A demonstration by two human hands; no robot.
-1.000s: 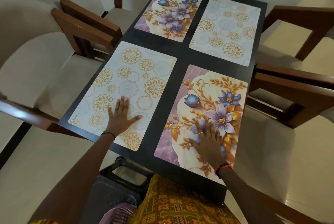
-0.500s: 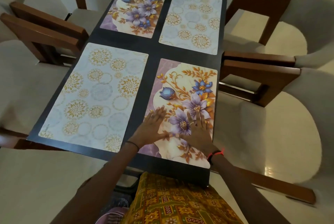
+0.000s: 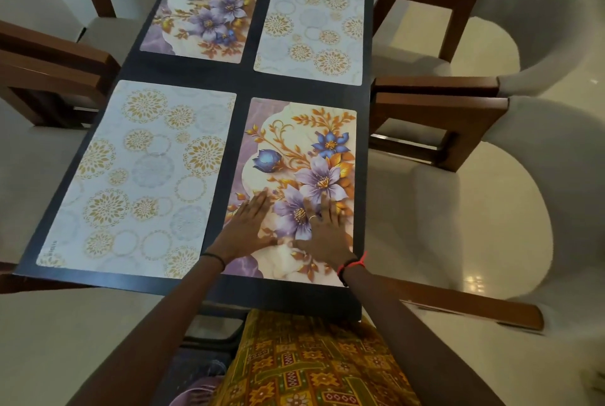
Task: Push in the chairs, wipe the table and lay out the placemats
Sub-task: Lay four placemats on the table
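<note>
Head: both hands (image 3: pixel 248 229) still on floral placemat (image 3: pixel 304 150)

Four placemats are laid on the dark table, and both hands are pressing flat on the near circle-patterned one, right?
Not quite. The head view shows the left hand and right hand flat on the near floral placemat, not the circle-patterned placemat beside it.

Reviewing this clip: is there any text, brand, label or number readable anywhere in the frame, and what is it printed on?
One small dark printed mark along the near left corner of the gold-circle placemat, at about: too small and blurred to read.
Floral placemat under both hands: pattern only, no text.
The two far placemats, the table and the chairs: no text visible.
</note>
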